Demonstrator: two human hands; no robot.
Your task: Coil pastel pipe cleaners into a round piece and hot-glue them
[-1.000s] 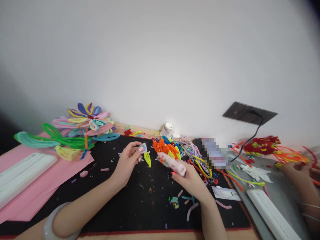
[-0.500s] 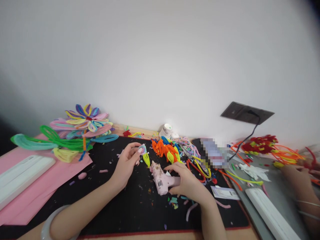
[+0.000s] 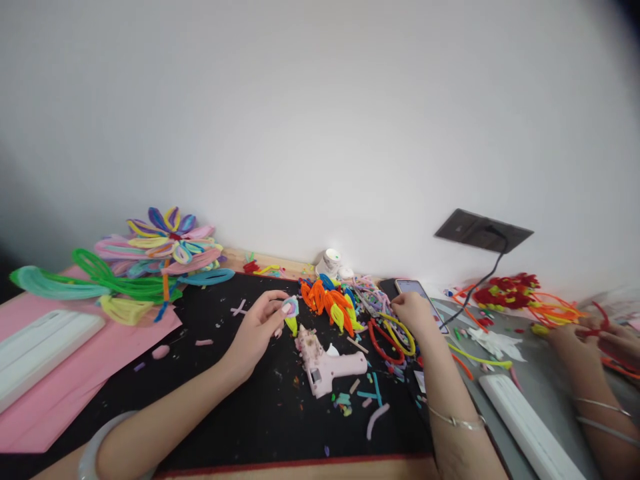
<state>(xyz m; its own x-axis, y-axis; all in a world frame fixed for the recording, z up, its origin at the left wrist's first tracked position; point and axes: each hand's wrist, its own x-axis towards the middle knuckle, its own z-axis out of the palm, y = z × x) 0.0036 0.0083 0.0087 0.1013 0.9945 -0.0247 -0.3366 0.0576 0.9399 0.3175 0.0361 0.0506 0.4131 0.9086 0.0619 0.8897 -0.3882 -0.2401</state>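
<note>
My left hand (image 3: 265, 320) pinches a small pastel pipe-cleaner piece (image 3: 291, 307) between thumb and fingers. A yellow-green loop (image 3: 291, 325) hangs below it. Just right of it, a pale pink glue gun (image 3: 325, 367) lies on its side on the black mat, its nozzle up and left; no hand touches it. My right hand (image 3: 414, 313) is at the lower edge of a phone (image 3: 417, 289), beside the pipe-cleaner pile, with its fingers curled in. Whatever is under those fingertips is hidden. Orange bundled pipe-cleaner petals (image 3: 316, 297) lie between my hands.
A large pipe-cleaner flower (image 3: 175, 240) and pink paper (image 3: 145, 347) occupy the left. A cup (image 3: 330, 259) stands by the wall. A black cord (image 3: 487, 283) runs from the socket (image 3: 483, 230). At right, another person's hands (image 3: 580, 343) hold a red pipe cleaner.
My right hand has let go of the glue gun and moved up and right to the phone. The glue gun now lies on the mat. My left hand keeps its piece, slightly turned.
</note>
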